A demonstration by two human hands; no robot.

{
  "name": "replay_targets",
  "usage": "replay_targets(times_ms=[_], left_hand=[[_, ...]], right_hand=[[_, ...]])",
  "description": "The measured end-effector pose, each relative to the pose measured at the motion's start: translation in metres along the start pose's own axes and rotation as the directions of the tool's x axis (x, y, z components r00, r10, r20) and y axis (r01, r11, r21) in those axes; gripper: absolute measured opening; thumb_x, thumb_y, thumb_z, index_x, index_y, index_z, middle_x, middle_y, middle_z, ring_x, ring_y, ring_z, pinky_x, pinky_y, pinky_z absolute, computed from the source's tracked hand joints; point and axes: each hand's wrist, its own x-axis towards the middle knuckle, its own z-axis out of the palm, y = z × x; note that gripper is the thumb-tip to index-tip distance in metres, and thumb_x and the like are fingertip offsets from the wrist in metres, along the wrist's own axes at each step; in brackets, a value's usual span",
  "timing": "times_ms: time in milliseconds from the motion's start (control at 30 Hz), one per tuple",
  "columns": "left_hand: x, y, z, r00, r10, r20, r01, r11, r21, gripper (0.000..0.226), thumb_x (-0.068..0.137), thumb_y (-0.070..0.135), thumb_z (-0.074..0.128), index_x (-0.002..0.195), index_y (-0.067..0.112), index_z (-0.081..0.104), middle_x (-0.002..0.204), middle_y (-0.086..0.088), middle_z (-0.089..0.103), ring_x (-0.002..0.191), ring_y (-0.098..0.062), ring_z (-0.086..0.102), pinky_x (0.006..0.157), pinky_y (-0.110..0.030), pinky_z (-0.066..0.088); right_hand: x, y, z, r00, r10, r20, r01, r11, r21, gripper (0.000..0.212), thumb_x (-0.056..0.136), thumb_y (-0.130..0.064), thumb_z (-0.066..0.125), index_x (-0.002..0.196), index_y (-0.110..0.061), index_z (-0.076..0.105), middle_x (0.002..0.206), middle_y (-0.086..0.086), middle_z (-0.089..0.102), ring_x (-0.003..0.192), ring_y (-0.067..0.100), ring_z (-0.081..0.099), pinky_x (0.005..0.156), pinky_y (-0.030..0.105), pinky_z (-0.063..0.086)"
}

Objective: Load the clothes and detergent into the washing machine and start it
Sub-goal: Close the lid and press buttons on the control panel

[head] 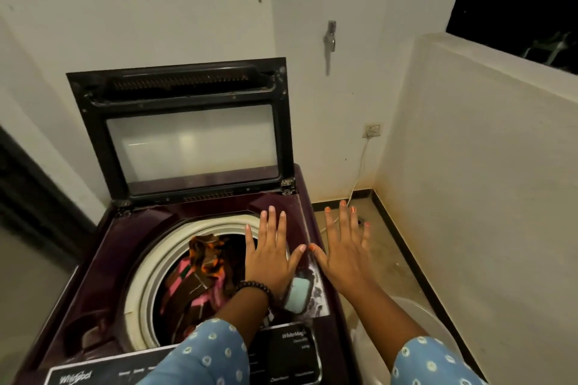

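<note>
A maroon top-load washing machine [103,259] stands with its dark glass lid [187,131] raised against the wall. Brown, orange and pink clothes [203,272] lie inside the white-rimmed drum [140,284]. My left hand [269,253] hovers flat, fingers spread, over the drum's right edge, holding nothing. Out past the machine's right side, above the floor, my right hand [344,253] is spread flat as well, with nothing in it. The thumbs nearly touch. A pale blue detergent compartment [297,292] sits in the machine's top right corner. The control panel [291,353] runs along the front.
A white basket [419,322] stands on the floor beside the machine, under my right arm. A cable [359,166] runs from a wall socket [372,130] down to the floor. A low wall [484,166] closes the right side. A tap [331,37] sticks out of the back wall.
</note>
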Motion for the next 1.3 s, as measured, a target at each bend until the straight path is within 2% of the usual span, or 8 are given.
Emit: replay_targets(times_ms=[167,467,600,767,867,1033,1200,1300], left_hand=[[-0.008,-0.045,0.0,0.998,-0.061,0.006,0.061,0.998,0.009,0.082,0.096,0.066,0.01,0.149,0.009,0.034,0.156,-0.015,0.031,0.145,-0.028,0.02,0.11,-0.056,0.017],[-0.026,-0.109,-0.009,0.991,-0.13,0.008,0.13,0.991,0.023,0.082,0.096,0.065,0.007,0.147,0.008,0.037,0.153,-0.017,0.037,0.143,-0.032,0.031,0.111,-0.054,0.014],[-0.037,-0.137,-0.009,0.987,-0.158,0.029,0.156,0.986,0.051,0.084,0.095,0.066,0.007,0.145,0.008,0.041,0.152,-0.016,0.038,0.141,-0.032,0.036,0.114,-0.051,0.002],[-0.046,-0.168,-0.013,0.982,-0.178,0.057,0.175,0.983,0.047,0.084,0.096,0.064,0.006,0.142,0.006,0.045,0.149,-0.017,0.043,0.138,-0.033,0.041,0.11,-0.055,0.015],[-0.047,-0.183,-0.015,0.981,-0.183,0.06,0.181,0.982,0.049,0.083,0.096,0.064,0.007,0.142,0.006,0.044,0.149,-0.017,0.042,0.139,-0.032,0.04,0.111,-0.053,0.01],[-0.045,-0.206,-0.013,0.981,-0.179,0.073,0.176,0.983,0.052,0.083,0.096,0.065,0.007,0.144,0.007,0.043,0.151,-0.017,0.039,0.14,-0.033,0.037,0.11,-0.055,0.012],[-0.038,-0.22,-0.014,0.983,-0.169,0.07,0.167,0.985,0.046,0.082,0.097,0.064,0.007,0.142,0.006,0.045,0.15,-0.017,0.042,0.139,-0.032,0.04,0.109,-0.055,0.016],[-0.028,-0.225,-0.017,0.985,-0.159,0.067,0.156,0.987,0.05,0.081,0.097,0.064,0.009,0.144,0.008,0.042,0.151,-0.016,0.039,0.14,-0.031,0.037,0.113,-0.052,0.01]], right_hand=[[0.007,-0.041,0.007,0.997,-0.068,-0.02,0.069,0.997,0.026,0.078,0.087,-0.063,0.029,0.149,-0.015,0.028,0.154,0.02,0.031,0.142,0.036,0.018,0.106,0.059,0.03],[0.012,-0.112,0.021,0.986,-0.164,0.022,0.164,0.986,0.008,0.079,0.087,-0.065,0.026,0.148,-0.016,0.036,0.156,0.017,0.029,0.143,0.035,0.026,0.11,0.057,0.028],[0.012,-0.14,0.031,0.978,-0.204,0.043,0.204,0.979,0.022,0.078,0.087,-0.066,0.029,0.148,-0.017,0.035,0.157,0.017,0.027,0.144,0.035,0.024,0.11,0.057,0.026],[0.011,-0.173,0.039,0.968,-0.246,0.046,0.243,0.969,0.052,0.078,0.089,-0.065,0.027,0.15,-0.017,0.029,0.157,0.018,0.026,0.144,0.034,0.015,0.114,0.057,0.02],[0.014,-0.19,0.043,0.964,-0.26,0.058,0.257,0.965,0.059,0.077,0.089,-0.064,0.027,0.149,-0.017,0.028,0.157,0.018,0.025,0.144,0.035,0.019,0.113,0.054,0.015],[0.02,-0.211,0.049,0.965,-0.25,0.08,0.245,0.967,0.062,0.076,0.088,-0.065,0.025,0.147,-0.017,0.033,0.154,0.018,0.031,0.141,0.036,0.024,0.108,0.058,0.031],[0.027,-0.221,0.052,0.966,-0.249,0.07,0.246,0.968,0.054,0.077,0.093,-0.067,0.009,0.148,-0.017,0.032,0.156,0.017,0.029,0.142,0.035,0.019,0.109,0.058,0.03],[0.037,-0.223,0.051,0.966,-0.253,0.059,0.251,0.967,0.038,0.076,0.092,-0.067,0.017,0.148,-0.018,0.03,0.156,0.016,0.028,0.144,0.036,0.022,0.11,0.058,0.027]])
